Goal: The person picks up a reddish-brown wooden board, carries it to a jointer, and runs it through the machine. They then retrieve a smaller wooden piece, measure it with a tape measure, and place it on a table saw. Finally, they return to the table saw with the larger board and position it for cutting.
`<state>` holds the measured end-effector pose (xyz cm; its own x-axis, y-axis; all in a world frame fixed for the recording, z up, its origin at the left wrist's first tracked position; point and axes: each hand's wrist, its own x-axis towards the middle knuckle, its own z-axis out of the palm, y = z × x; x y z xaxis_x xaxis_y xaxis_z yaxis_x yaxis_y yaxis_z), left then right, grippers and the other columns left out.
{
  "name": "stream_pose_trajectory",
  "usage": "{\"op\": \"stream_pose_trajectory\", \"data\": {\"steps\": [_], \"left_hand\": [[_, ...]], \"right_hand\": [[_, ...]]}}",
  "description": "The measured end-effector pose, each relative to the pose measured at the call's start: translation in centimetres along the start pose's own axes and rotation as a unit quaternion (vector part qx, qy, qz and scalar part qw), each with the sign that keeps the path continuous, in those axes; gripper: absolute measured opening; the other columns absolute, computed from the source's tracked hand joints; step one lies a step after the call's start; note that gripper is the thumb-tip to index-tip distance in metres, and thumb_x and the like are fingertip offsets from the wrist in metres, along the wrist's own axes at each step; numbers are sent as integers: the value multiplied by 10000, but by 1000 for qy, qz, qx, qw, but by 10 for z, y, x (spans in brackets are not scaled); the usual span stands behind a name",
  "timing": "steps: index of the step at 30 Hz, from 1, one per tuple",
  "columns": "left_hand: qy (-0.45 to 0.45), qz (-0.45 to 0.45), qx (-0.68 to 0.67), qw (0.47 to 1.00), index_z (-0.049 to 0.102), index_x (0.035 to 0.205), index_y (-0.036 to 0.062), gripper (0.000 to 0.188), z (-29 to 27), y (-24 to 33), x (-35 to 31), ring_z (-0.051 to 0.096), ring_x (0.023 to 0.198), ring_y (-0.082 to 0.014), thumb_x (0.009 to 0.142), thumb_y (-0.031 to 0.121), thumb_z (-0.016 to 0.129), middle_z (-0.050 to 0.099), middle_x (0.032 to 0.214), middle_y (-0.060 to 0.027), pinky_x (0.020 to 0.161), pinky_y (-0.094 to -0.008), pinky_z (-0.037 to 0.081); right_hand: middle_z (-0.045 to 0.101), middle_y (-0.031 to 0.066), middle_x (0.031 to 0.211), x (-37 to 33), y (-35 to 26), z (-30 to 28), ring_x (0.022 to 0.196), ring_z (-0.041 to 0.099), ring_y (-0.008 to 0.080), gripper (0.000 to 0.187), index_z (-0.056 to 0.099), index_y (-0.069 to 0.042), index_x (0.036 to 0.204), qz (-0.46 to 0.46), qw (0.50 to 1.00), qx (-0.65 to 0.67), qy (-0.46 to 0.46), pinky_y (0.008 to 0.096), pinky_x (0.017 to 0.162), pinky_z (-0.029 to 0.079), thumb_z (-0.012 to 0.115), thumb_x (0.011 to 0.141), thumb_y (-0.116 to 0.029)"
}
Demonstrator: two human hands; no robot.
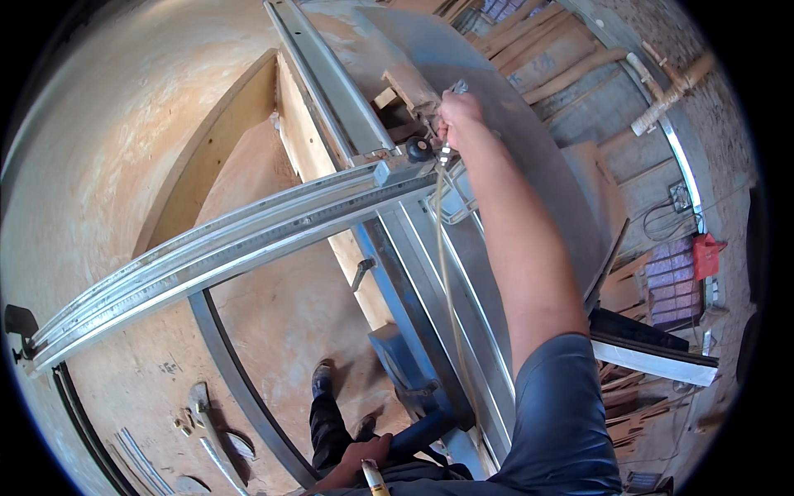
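My right arm reaches far forward over the sliding table saw. My right hand (460, 116) is closed on an air blow gun (460, 86), whose silvery end shows above the fist. From its metal fitting a clear yellowish hose (447, 273) runs back toward me along the saw table. Just left of that fist sit a black knob (419, 149) and some wood offcuts (385, 98). Low in the picture, my left hand (364, 453) has its fingers curled at the end of a dark blue bar (422, 434). A cigarette-like stick (375, 478) partly covers that hand.
A long aluminium fence (207, 227) crosses from the left to the saw's rail. Beneath it a dark frame bar (248, 388) curves over the dusty floor. A hatchet-like tool (200, 398) and metal strips lie at lower left. Boards (546, 62) are stacked at far right.
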<state>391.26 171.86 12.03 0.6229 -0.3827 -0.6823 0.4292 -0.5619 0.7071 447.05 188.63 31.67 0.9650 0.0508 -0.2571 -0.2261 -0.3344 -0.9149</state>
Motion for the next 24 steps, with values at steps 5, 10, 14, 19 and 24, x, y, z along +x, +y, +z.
{"op": "stream_pose_trajectory", "data": {"steps": [5,10,14,19,24], "left_hand": [[-12,-13,0,1000,439,1290,100,574,2,2,6,660,960,-344,835,406,609,649,1093,-170,741,-472,539],[-7,-12,4,1000,454,1273,98,575,3,1,5,659,969,-342,821,407,629,652,1103,-169,752,-468,540],[20,2,22,1000,433,1178,104,522,12,-2,9,663,920,-382,842,452,629,644,1052,-164,719,-491,543],[26,-13,26,999,445,1268,102,640,6,9,6,669,932,-354,799,487,650,662,1073,-174,750,-469,546],[55,6,43,998,505,1248,74,662,2,14,1,665,945,-351,771,504,667,667,1074,-182,803,-452,537]], "right_hand": [[498,55,679,4,-15,-26,442,366,138,222,475,-55,826,-9,999,-33,7,325,416,295,491,953,-236],[537,45,704,4,-13,-72,447,375,139,181,508,-70,909,2,999,0,34,341,408,318,524,960,-243],[542,55,705,2,-2,-125,450,380,131,211,523,-59,839,13,998,-57,-11,345,414,321,523,956,-234],[553,20,714,-21,21,-187,471,391,108,214,533,-83,876,36,999,-22,-28,312,424,326,524,971,-274],[527,12,659,-47,53,-234,454,381,99,276,552,-89,826,58,998,-28,8,302,423,325,520,980,-315]]}}
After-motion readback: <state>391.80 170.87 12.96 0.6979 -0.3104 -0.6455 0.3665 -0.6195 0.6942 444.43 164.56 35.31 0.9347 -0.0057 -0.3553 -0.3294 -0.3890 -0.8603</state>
